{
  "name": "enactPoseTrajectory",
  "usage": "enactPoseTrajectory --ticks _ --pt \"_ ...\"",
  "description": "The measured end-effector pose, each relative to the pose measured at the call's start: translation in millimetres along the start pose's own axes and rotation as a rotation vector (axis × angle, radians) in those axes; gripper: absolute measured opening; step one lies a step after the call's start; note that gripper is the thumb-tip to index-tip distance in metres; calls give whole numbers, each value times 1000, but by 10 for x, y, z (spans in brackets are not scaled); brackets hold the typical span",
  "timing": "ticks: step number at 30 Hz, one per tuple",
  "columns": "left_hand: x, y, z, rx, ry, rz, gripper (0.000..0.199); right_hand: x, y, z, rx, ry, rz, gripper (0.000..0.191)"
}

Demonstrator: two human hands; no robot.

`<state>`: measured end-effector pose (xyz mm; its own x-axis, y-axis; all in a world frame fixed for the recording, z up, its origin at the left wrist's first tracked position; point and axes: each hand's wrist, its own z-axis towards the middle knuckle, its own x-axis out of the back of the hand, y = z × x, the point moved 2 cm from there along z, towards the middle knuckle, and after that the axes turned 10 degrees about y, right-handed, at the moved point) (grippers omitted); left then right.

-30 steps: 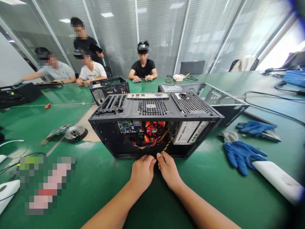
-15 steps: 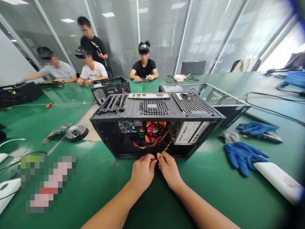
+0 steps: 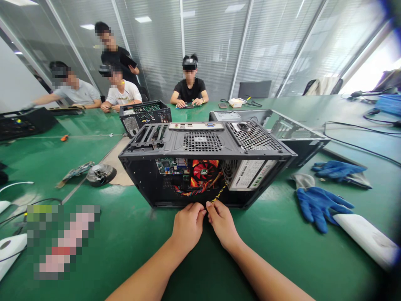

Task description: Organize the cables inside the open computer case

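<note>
Glossy green table [image 3: 131,234] runs near to far. Far side: glass partition wall [image 3: 153,50], grey slatted blinds [image 3: 213,46]. Far right: bright white glare [image 3: 371,62].

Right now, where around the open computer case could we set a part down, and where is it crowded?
Green tabletop lies bare in two patches: between the left forearm and the pixelated area, and between the right forearm and the nearer blue glove. Behind the open computer case it is crowded, with a black case and a wide metal chassis.
</note>
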<state>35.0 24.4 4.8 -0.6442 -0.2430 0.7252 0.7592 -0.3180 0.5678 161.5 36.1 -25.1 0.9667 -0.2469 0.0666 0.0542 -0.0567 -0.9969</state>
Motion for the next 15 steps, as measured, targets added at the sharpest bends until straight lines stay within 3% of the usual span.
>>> enactPoseTrajectory --ticks 15 --pt "3 7 7 4 -18 -1 15 4 -27 -4 26 9 -11 44"
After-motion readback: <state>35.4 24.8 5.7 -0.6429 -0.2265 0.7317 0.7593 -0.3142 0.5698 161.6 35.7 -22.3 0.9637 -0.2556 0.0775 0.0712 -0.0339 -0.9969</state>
